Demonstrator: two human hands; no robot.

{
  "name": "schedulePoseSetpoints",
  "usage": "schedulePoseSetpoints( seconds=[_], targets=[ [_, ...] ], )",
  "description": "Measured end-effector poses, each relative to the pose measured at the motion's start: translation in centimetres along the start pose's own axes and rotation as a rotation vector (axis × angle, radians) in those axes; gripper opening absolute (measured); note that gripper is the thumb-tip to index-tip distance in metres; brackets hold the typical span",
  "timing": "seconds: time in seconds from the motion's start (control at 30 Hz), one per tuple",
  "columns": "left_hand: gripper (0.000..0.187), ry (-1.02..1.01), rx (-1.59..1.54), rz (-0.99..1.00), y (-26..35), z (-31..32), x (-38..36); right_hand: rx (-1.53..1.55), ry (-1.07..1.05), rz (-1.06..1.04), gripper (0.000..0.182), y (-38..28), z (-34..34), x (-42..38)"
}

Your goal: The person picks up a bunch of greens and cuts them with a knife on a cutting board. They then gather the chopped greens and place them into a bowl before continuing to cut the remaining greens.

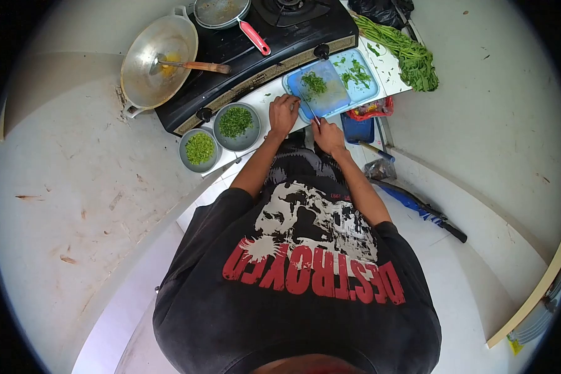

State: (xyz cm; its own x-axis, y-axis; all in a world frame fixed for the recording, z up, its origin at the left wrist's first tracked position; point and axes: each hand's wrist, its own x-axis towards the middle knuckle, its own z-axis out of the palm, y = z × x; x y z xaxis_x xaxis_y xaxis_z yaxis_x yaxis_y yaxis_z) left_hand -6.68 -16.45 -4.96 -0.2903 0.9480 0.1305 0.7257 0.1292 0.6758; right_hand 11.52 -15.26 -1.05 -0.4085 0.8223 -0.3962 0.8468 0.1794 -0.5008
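My right hand grips a knife, its thin blade pointing away and to the left over the pale blue cutting board. By the board's left edge, close to the blade tip, my left hand has its fingers curled together; anything in them is hidden. Chopped green leaves lie in a small heap on the board. The board rests across a light blue tray, where loose leaf pieces are scattered on the right side.
Two grey bowls, one with chopped dark greens, another with paler green pieces, stand left. Behind are a black stove, a wok with a wooden-handled utensil, and a red-handled strainer. Leafy stalks lie right.
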Motion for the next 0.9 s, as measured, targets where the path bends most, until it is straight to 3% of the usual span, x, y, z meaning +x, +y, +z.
schedulePoseSetpoints(
  seconds=[0.23,0.9],
  targets=[
    [0.012,0.012,-0.088,-0.056,0.1,0.4,-0.2,0.007,-0.018,0.032,0.048,-0.4,-0.3,-0.1],
    [0.014,-0.085,0.184,0.309,0.1,-1.0,0.0,0.069,-0.002,0.070,0.052,0.1,0.3,-0.8]
  ],
)
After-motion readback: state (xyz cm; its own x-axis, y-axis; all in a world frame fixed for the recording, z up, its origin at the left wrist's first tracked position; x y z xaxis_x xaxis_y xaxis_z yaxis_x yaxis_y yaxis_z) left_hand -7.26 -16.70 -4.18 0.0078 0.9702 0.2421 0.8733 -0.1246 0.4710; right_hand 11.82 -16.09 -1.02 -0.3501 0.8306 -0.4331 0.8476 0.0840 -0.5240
